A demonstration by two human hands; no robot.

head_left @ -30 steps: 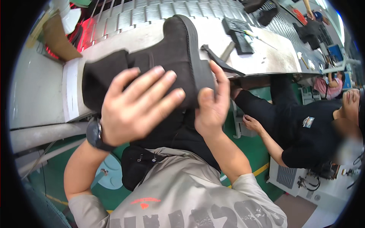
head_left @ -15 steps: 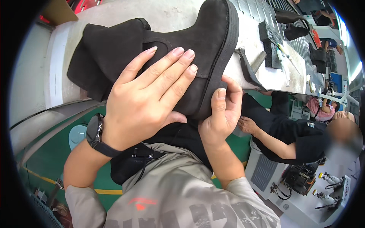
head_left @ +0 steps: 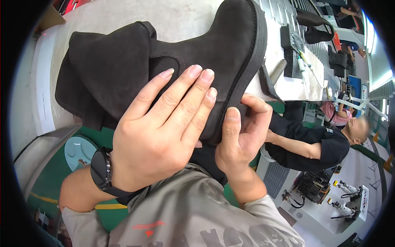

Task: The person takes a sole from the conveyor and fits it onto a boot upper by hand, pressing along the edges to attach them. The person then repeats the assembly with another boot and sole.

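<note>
Black boot (head_left: 193, 53), closer than before — left hand (head_left: 154, 136) flat on it, heel (head_left: 244, 110) in grip of right hand (head_left: 242, 148)

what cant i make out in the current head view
Head view: the boot, its toe cut off by the top edge
Head view: boot surface beneath the left hand, covered
Head view: the boot's heel end, partly covered by the right hand
Head view: co-worker's hand, partly hidden behind the right hand

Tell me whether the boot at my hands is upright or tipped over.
Tipped onto its side: the dark boot has its sole facing right and its shaft stretching left, while your left hand lies flat against it.
</note>
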